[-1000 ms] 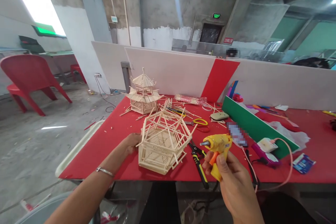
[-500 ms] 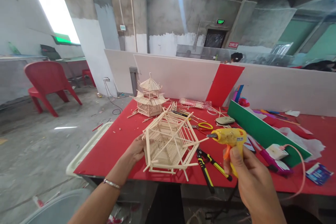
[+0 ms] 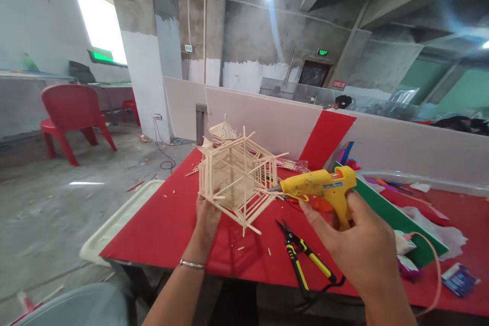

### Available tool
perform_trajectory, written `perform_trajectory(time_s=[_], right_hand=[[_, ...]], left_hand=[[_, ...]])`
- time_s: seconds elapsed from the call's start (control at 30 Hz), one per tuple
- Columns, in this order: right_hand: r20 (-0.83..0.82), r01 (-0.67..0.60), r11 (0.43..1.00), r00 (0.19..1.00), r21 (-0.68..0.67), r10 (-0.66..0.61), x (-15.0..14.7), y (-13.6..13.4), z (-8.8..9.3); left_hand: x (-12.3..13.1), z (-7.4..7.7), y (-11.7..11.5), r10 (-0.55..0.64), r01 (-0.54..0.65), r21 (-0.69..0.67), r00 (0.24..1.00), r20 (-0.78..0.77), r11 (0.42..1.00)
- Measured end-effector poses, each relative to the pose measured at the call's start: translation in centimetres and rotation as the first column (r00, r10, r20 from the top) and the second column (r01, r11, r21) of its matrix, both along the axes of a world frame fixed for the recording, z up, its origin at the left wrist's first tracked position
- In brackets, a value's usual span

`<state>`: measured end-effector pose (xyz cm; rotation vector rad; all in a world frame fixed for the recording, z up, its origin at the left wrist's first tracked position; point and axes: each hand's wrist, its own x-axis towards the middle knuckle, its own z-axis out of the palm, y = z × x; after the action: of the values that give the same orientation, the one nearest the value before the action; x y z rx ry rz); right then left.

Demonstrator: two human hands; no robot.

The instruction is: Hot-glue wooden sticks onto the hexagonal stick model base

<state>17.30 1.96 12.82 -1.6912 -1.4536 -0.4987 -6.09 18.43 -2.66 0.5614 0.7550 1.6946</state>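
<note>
My left hand [image 3: 207, 214] grips a hexagonal wooden stick frame [image 3: 244, 175] from below and behind at its lower left, holding it raised above the table and tipped so its open side with crossing sticks faces me. In my right hand [image 3: 344, 232] is a yellow glue gun [image 3: 319, 183], my fingers wrapped round its handle. The nozzle points left, at or very near the frame's right corner; contact is hard to tell. Behind the frame stands a stick-built pagoda model [image 3: 222, 131], partly hidden. Black-and-yellow pliers [image 3: 305, 254] lie below the glue gun.
The red table [image 3: 160, 224] carries small stick scraps, yellow-handled scissors [image 3: 300, 197] and a bundle of sticks [image 3: 292, 164] in plastic. A green board [image 3: 385, 214] stands at the right, near a pink cable [image 3: 438, 270] and a blue packet [image 3: 459, 280]. A white partition [image 3: 252, 112] borders the back.
The stick frame has been lifted and tilted up toward me by my left hand. My right hand has brought the glue gun left, its nozzle now at the frame's right corner.
</note>
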Motion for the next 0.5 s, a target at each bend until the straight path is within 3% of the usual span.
perform_trajectory(time_s=[0.1, 0.2, 0.5], right_hand=[[0.246, 0.134, 0.989, 0.958, 0.07, -0.147, 0.3, 1.2, 0.1], [0.385, 0.193, 0.978, 0.899, 0.085, -0.211, 0.8, 2.2, 0.1], [0.509, 0.25, 0.967, 0.826, 0.053, -0.241, 1.6, 3.7, -1.1]], left_hand=[[-0.2, 0.7, 0.6, 0.11, -0.112, 0.052, 0.993, 0.036, 0.992], [-0.5, 1.0, 0.6, 0.158, -0.165, 0.1, 0.985, 0.074, 0.981], [-0.5, 1.1, 0.4, 0.229, -0.241, 0.112, 0.967, 0.108, 0.964]])
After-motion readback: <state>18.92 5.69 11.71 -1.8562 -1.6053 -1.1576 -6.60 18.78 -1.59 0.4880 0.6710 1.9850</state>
